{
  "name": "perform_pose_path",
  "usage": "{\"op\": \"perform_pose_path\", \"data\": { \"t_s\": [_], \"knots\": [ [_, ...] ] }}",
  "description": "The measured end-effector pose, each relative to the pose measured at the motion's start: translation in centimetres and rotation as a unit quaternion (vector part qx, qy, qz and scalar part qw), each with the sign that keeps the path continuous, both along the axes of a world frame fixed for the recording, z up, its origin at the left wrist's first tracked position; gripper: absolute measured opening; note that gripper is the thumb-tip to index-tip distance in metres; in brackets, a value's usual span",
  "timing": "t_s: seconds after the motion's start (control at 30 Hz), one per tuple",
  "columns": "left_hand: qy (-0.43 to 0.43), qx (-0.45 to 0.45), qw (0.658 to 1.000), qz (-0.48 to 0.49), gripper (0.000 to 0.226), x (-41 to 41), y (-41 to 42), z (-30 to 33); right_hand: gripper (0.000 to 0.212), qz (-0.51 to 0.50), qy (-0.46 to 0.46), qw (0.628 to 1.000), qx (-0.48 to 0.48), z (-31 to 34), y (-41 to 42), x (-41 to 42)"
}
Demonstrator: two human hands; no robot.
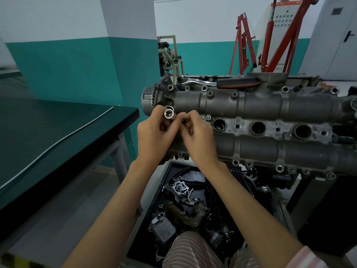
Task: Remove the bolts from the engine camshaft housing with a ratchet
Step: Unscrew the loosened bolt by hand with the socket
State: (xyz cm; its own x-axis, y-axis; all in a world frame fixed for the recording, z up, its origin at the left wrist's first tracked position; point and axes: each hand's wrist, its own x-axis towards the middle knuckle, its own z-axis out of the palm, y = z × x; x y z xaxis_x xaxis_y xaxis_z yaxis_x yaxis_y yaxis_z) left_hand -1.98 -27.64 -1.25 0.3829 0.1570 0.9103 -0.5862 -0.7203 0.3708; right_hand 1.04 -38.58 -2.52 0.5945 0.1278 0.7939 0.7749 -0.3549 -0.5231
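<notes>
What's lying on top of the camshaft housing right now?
The ratchet lies along the far top edge of the camshaft housing, chrome head left, black-and-red grip right. Its far side is hidden behind the housing rim.

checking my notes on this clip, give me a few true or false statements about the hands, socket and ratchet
1. The left hand holds a socket. True.
2. The ratchet is in the right hand. False: it lies on top of the housing, away from both hands.
3. The socket's open end faces the camera. True.
4. The right hand's fingers are straight and spread. False: they are curled, pinching at the socket's far end.
5. The socket is fitted on the ratchet. False: they are apart.
6. A tray of engine parts lies below the arms. True.
</notes>
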Motion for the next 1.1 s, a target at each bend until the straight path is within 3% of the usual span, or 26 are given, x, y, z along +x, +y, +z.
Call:
{"op": "perform_pose_path", "data": {
  "t_s": [0.13, 0.43, 0.57, 0.73, 0.97, 1.1],
  "knots": [
    [0.011, 0.028, 0.999, -0.013, 0.015, -0.34, 0.33, -0.17, 0.013, 0.000, -0.009, 1.000, -0.013, -0.01, -0.11, -0.01],
    [0.012, -0.003, 1.000, 0.007, 0.035, -0.01, -0.02, -0.04, 0.021, -0.005, -0.002, 1.000, -0.024, 0.14, -0.06, -0.21],
    [0.013, 0.021, 1.000, -0.009, 0.025, -0.17, 0.22, -0.11, 0.008, -0.003, -0.003, 1.000, -0.021, 0.01, -0.16, -0.08],
    [0.014, 0.060, 0.998, -0.008, 0.021, -0.24, 0.56, -0.16, 0.015, 0.002, -0.008, 1.000, -0.020, -0.01, -0.11, -0.01],
    [0.016, 0.002, 1.000, 0.021, 0.033, 0.11, -0.03, -0.07, 0.026, -0.008, -0.013, 1.000, -0.022, 0.07, -0.10, -0.19],
    [0.019, 0.012, 1.000, 0.017, 0.031, -0.09, -0.01, -0.06, 0.015, -0.010, -0.001, 1.000, -0.016, -0.03, -0.02, -0.09]
  ]
}}
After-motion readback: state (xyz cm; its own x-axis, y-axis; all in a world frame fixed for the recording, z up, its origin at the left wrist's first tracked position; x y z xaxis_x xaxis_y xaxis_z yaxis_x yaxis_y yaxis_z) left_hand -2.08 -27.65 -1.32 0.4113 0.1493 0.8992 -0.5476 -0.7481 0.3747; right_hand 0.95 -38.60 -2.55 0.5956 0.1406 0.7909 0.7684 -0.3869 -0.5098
